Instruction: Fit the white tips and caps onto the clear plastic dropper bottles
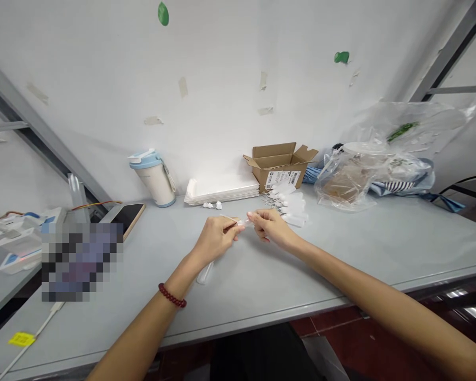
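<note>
Over the middle of the grey table, my left hand is closed, pinching a small white and clear plastic piece. Thumb and finger of my right hand close on the other end of this piece; its exact kind is too small to make out. Below my left wrist lies a clear plastic strip or tube, partly hidden by the hand. Beyond my right hand is a pile of white tag-like pieces with thin stems. A few tiny white pieces rest behind my left hand.
Along the wall stand a cream and blue tumbler, a stack of white trays or sleeves and an open cardboard box. Plastic bags lie at right. A phone, a blurred-out patch and a cable occupy the left.
</note>
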